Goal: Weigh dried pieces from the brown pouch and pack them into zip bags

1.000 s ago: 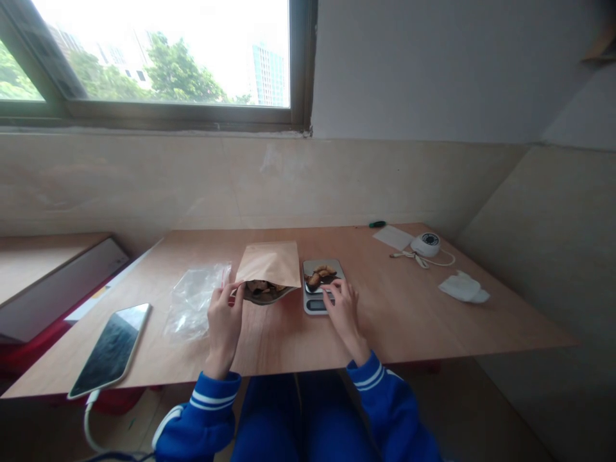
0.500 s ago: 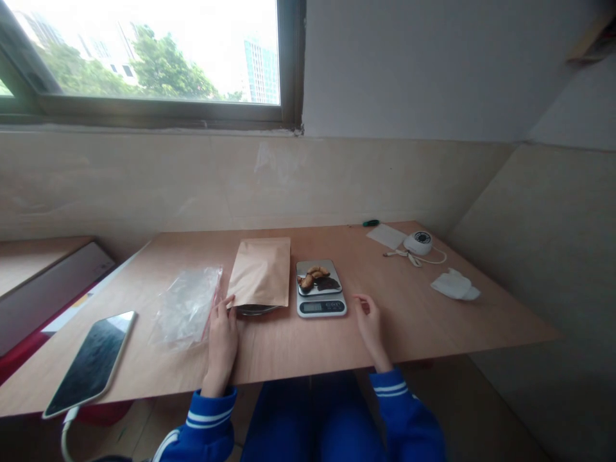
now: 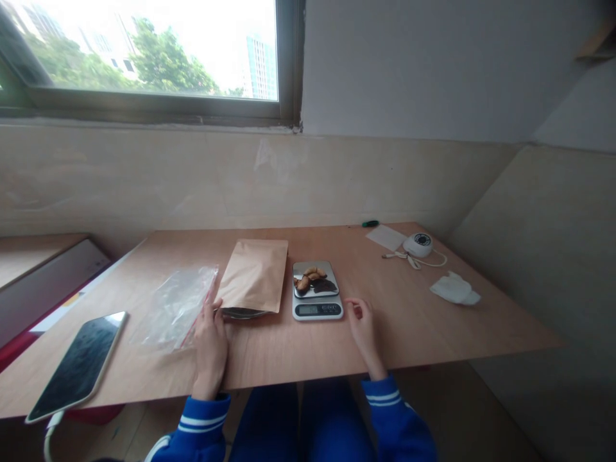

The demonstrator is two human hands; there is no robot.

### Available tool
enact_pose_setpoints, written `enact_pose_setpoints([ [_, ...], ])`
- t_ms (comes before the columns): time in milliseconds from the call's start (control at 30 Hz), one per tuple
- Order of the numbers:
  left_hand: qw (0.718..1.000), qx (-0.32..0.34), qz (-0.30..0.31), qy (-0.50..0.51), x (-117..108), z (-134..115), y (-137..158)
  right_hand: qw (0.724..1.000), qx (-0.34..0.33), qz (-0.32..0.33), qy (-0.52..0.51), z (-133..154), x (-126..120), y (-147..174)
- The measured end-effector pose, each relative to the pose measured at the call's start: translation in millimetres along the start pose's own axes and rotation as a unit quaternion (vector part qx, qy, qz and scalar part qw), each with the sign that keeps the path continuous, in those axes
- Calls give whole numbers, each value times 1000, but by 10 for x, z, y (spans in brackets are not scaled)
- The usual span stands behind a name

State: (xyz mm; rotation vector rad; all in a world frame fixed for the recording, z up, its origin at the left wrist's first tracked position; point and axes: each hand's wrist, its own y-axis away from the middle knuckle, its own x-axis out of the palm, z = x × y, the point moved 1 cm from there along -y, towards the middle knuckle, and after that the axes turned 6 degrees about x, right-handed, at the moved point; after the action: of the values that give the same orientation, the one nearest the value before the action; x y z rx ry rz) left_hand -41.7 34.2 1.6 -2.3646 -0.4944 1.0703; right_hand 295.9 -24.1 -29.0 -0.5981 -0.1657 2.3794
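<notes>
A brown kraft paper pouch (image 3: 255, 276) lies on the wooden table, its dark mouth gaping slightly toward me. My left hand (image 3: 210, 346) grips the pouch's near left corner with its fingertips. Under and beside that hand is a clear zip bag (image 3: 178, 305) with a red seal strip. Right of the pouch stands a white kitchen scale (image 3: 317, 310), its digits too small to read. Several dried brown pieces (image 3: 314, 276) and a dark flat piece (image 3: 325, 286) rest on its plate. My right hand (image 3: 363, 327), loosely curled and holding nothing visible, is by the scale's right edge.
A phone (image 3: 77, 366) with a charging cable lies at the left front edge. Farther right are a white dome camera (image 3: 418, 244) with its cable, a crumpled white tissue (image 3: 455, 288), a flat white sheet (image 3: 385, 237) and a green-handled tool (image 3: 370, 224).
The pouch has slid a little left with my left hand, widening its distance from the scale. My right hand has come left, closer to the scale. The view has shifted slightly.
</notes>
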Motion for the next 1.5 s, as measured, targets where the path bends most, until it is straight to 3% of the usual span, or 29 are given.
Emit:
enact_pose_setpoints([
  [133,995,-5,2,-95,-140,-109,58,1000,-8,2,10,12,-6,7],
  [300,976,26,-87,-199,-445,-146,-88,1000,-11,2,12,33,-7,14],
  [367,972,-4,-47,-232,-516,-23,-208,1000,-12,4,10,29,-2,16],
  [467,971,-48,107,-206,-553,226,-348,1000,-9,5,6,1,-1,8],
  [500,969,-65,132,-198,-566,284,-375,1000,-8,5,4,-5,-6,3],
  [567,971,-81,108,-198,-611,303,-400,1000,-7,3,-2,16,-24,-1],
  [700,979,-28,-109,-168,-706,-112,-335,999,-12,-21,-33,369,-38,113],
  [767,982,-5,-159,-105,-679,-464,-253,997,-31,12,-64,724,25,257],
  [800,985,9,-158,-61,-639,-647,-204,994,-43,48,-88,923,80,342],
  [900,993,53,-82,68,-451,-1118,-40,973,-66,173,-137,1454,292,566],
  [1000,984,57,-23,168,-282,-1350,118,960,-42,208,-185,1691,443,646],
  [1133,971,25,15,237,-206,-1355,236,969,-11,194,-155,1578,465,557],
  [1233,970,-12,-47,238,-259,-1311,230,980,23,156,-121,1388,392,397],
  [1300,969,-18,-96,225,-318,-1299,183,979,26,167,-118,1285,326,256],
  [1400,974,9,-108,198,-389,-1291,76,962,-39,253,-96,1163,233,10],
  [1500,980,12,-77,181,-418,-1277,-19,970,-118,212,9,1002,167,-261],
])
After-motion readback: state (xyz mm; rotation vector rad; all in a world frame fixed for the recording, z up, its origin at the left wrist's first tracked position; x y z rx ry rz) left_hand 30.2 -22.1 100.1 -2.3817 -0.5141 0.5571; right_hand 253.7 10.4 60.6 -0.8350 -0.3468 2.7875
